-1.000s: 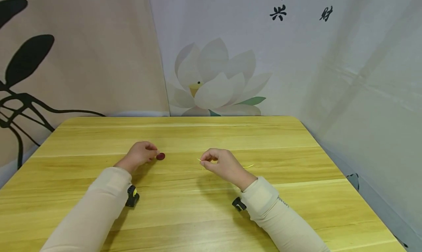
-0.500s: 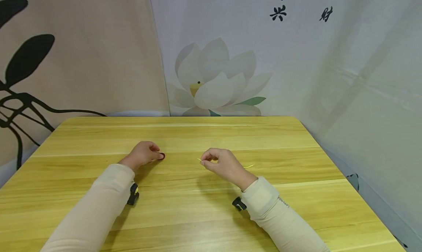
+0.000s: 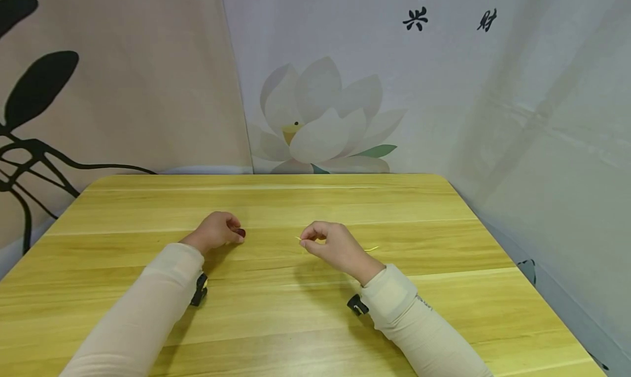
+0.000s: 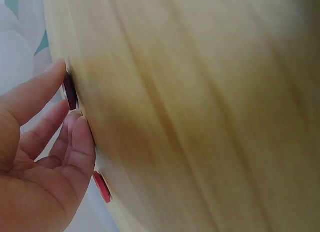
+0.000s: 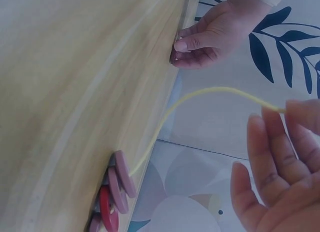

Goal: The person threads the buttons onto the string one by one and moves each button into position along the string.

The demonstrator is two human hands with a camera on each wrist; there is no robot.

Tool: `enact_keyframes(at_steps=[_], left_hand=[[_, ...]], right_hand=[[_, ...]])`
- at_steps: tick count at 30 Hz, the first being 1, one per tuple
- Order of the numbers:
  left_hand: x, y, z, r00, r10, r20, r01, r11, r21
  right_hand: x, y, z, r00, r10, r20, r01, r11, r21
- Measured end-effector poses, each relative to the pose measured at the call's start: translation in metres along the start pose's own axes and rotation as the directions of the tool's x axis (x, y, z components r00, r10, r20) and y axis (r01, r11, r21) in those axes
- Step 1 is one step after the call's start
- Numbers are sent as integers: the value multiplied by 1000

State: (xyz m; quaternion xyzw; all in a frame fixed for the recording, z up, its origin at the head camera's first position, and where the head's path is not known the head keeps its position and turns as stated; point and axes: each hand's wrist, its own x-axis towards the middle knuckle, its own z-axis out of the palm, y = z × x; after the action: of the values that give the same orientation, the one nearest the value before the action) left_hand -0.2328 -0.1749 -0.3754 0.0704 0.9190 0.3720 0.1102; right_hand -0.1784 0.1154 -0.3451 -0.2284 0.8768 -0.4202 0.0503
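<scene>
At the left of the table's middle, my left hand (image 3: 217, 232) grips a small dark red disc (image 3: 241, 232) by its edges, low at the tabletop. The left wrist view has the disc (image 4: 70, 91) on edge between thumb and fingertips. My right hand (image 3: 335, 248) pinches a yellow cord (image 5: 220, 88) between thumb and forefinger, its other fingers half bent. A short end pokes out past the fingertips. From there the cord arcs down to several pink and red discs (image 5: 122, 174) bunched in a row on the table, which the right hand hides in the head view.
The wooden table (image 3: 276, 322) has pale yellow grain. A hanging cloth (image 3: 325, 114) with a printed lotus stands behind its far edge. A red disc (image 4: 102, 186) lies beyond the left hand in the left wrist view. Each wrist wears a black camera (image 3: 357, 304).
My left fingertips have moved slightly right and closed over the dark red disc, which lay flat beside them a second ago. The right hand and cord have stayed still.
</scene>
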Motion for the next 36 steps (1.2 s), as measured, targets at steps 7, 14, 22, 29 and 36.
enact_keyframes(at_steps=[7, 14, 22, 29, 36], left_hand=[[-1, 2, -1, 1000, 12, 8, -12, 999, 39], [1, 2, -1, 1000, 10, 18, -11, 997, 77], [1, 1, 1, 1000, 6, 18, -8, 996, 87], [-1, 2, 1, 1000, -5, 15, 4, 998, 69], [-1, 0, 1, 1000, -13, 13, 12, 999, 45]], right_hand=[[-1, -1, 0, 1000, 16, 2, -16, 1000, -3], [-2, -1, -1, 1000, 24, 4, -24, 1000, 3], [-2, 0, -2, 1000, 7, -5, -7, 1000, -6], [-1, 3, -1, 1000, 10, -3, -10, 1000, -7], [-1, 2, -1, 1000, 22, 5, -22, 1000, -5]])
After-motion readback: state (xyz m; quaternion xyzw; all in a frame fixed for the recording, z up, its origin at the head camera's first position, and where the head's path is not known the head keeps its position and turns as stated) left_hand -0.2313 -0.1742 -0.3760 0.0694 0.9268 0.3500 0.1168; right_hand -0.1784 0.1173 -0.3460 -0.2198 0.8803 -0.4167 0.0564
